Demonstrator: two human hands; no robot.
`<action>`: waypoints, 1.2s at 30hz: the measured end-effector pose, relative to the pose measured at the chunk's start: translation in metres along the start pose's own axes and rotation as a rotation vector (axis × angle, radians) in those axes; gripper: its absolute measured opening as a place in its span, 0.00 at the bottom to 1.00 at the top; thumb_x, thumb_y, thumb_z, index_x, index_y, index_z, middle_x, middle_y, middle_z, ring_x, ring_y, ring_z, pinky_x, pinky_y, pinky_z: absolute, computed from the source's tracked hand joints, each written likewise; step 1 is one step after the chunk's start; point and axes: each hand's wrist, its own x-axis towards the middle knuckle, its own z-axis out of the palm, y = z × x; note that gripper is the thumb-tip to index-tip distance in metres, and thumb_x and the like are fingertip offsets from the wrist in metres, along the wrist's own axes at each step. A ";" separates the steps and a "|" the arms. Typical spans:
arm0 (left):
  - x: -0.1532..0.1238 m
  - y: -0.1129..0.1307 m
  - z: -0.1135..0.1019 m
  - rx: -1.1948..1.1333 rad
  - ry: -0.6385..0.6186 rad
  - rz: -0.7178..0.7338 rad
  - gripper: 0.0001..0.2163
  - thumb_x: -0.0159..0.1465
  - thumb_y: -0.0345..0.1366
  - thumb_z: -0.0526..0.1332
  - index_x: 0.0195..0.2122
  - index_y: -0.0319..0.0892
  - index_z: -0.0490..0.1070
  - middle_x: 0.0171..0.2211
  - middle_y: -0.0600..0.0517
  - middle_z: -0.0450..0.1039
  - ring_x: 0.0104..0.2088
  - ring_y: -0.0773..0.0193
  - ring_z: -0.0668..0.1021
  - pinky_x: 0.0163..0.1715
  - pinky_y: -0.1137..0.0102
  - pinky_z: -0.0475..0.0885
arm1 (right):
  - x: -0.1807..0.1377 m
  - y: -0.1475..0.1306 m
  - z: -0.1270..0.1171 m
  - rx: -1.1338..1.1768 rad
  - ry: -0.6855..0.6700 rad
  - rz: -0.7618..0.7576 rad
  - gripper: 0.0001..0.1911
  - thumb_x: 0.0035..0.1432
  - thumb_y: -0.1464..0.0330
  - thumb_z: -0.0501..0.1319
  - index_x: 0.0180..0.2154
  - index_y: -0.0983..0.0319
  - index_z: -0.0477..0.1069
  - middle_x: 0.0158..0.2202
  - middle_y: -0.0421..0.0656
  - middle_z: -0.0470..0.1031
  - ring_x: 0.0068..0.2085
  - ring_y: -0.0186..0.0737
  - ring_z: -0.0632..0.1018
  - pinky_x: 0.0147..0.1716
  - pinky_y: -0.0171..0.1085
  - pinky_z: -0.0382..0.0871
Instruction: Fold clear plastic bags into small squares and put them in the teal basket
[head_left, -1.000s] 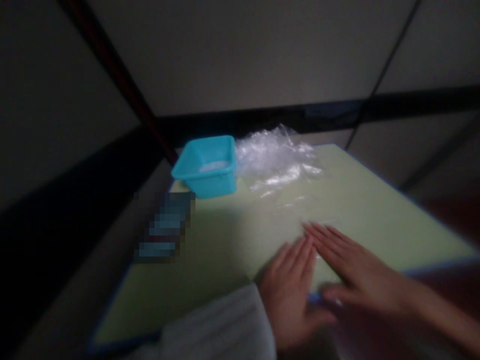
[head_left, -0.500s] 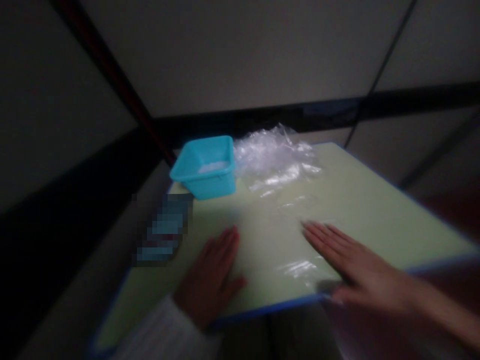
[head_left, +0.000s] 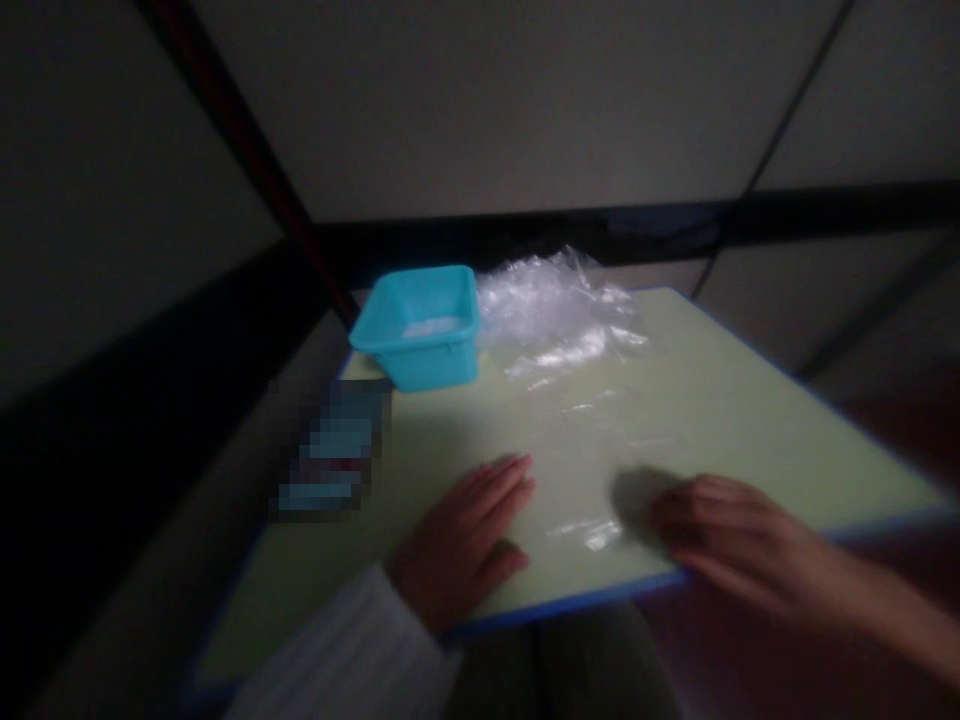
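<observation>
A clear plastic bag [head_left: 592,440] lies spread out on the pale yellow tabletop [head_left: 772,440], with glossy creases near the front edge. My left hand [head_left: 472,535] rests palm down at the left side of the plastic, fingers stretched out and the thumb apart. Beside the right side of the plastic, close to the table's front edge, is my right hand [head_left: 739,540]. Its fingers are bent and drawn together, and a dark shadow falls to their left. Whatever may be between those fingertips is hidden and blurred.
A turquoise plastic basket [head_left: 442,365] with something white inside stands at the back left. Next to it lies a crumpled heap of clear plastic [head_left: 555,300]. A pixelated dark object [head_left: 334,450] is at the left edge. Walls stand behind and to the left.
My left hand has shifted right, toward the middle of the plastic. My right hand, flat and stretched out before, has drawn back to the right and its fingers have curled in.
</observation>
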 end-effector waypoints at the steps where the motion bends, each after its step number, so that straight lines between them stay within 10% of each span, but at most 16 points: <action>1: 0.000 0.001 -0.001 0.000 -0.005 -0.006 0.23 0.67 0.44 0.47 0.61 0.40 0.52 0.63 0.43 0.52 0.63 0.57 0.56 0.60 0.58 0.57 | 0.008 0.002 -0.005 0.022 0.006 0.046 0.11 0.63 0.71 0.53 0.44 0.60 0.71 0.43 0.44 0.75 0.44 0.39 0.75 0.44 0.40 0.70; 20: 0.011 0.024 -0.002 -0.028 -0.075 0.115 0.29 0.66 0.51 0.47 0.62 0.37 0.47 0.64 0.43 0.48 0.64 0.55 0.51 0.62 0.58 0.52 | 0.035 0.017 0.022 -0.059 0.301 0.301 0.18 0.62 0.66 0.52 0.53 0.61 0.65 0.50 0.48 0.72 0.50 0.45 0.73 0.49 0.48 0.68; 27: 0.027 0.038 -0.007 -0.086 -0.267 0.090 0.37 0.62 0.58 0.46 0.64 0.36 0.44 0.65 0.43 0.45 0.65 0.55 0.48 0.63 0.57 0.47 | 0.022 -0.008 0.029 -0.063 -0.064 0.099 0.38 0.60 0.54 0.53 0.64 0.64 0.43 0.64 0.51 0.50 0.62 0.49 0.57 0.61 0.55 0.44; 36: 0.028 0.035 -0.009 -0.162 -0.282 0.086 0.34 0.61 0.57 0.50 0.63 0.41 0.51 0.64 0.44 0.48 0.64 0.54 0.52 0.62 0.56 0.50 | 0.009 0.002 0.029 -0.080 -0.121 0.184 0.44 0.57 0.48 0.52 0.64 0.66 0.38 0.65 0.54 0.44 0.64 0.51 0.52 0.61 0.56 0.40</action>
